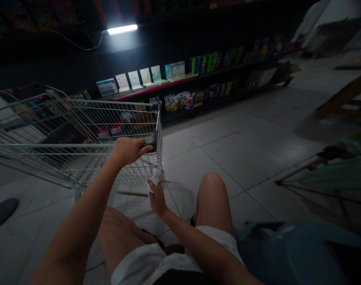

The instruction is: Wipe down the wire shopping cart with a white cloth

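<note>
A wire shopping cart (109, 145) stands on its wheels to my front left. My left hand (127, 151) grips its top edge beside the black plastic corner (151, 145). Lower down, just outside the end of the basket, my right hand (157, 200) is closed around a crumpled white cloth (158, 174), close to or against the wires. Dim light hides whether it is cloth or tissue. A thin stick-like piece juts out to the right of it. The basket's far side shows shelves through its wires.
A dark shelf holds upright open books (133, 80), green cans (210, 62) and snack bags (179, 101), under a lit tube lamp (122, 29). A blue plastic item (311, 249) is at my right, near a folding frame with green fabric (337, 172). Grey tiles (225, 146) cover the floor.
</note>
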A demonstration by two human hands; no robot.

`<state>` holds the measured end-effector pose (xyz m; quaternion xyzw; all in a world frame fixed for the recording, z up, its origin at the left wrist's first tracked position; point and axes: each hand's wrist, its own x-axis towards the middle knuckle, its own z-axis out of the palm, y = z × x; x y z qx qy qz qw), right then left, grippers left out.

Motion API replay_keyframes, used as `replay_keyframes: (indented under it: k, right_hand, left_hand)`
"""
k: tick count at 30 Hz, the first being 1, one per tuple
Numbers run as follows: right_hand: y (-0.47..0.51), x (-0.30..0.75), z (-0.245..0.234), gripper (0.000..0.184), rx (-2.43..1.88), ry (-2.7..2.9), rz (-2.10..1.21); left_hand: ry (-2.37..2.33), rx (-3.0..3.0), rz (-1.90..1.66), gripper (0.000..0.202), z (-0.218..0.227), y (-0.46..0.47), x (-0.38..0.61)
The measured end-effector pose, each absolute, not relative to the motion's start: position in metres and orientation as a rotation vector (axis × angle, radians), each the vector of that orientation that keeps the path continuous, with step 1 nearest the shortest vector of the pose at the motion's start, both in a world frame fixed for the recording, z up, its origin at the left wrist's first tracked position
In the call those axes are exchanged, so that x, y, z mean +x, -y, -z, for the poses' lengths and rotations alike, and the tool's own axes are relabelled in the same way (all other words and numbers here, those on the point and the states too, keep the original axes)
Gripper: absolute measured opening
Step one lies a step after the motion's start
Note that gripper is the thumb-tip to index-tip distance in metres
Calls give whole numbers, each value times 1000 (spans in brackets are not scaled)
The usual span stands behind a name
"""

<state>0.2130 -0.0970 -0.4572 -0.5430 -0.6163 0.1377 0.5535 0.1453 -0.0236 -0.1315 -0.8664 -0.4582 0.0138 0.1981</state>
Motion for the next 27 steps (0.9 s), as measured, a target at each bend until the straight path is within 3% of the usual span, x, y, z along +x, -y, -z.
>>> replay_keyframes:
  k: [8, 14, 18, 23, 27]
  right_hand:
    - [85, 242, 424, 68, -1554, 1634, -159]
    - [103, 251, 463, 64, -1331, 1705, -315]
    - [104, 253, 487, 61, -1364, 1316, -431]
    - [77, 253, 483, 65, -1337, 1148, -508]
    - [64, 270, 473, 56, -1257, 1185, -538]
  left_hand:
    - [1280, -2430, -17, 66, 133, 24, 145]
    - [1290, -2415, -34, 67, 130, 27, 145]
    - [1280, -2420, -55, 66, 129, 28, 145]
    - [1251, -2441, -24, 67, 129, 27, 142]
    - [1220, -2452, -16, 66, 129, 28, 138]
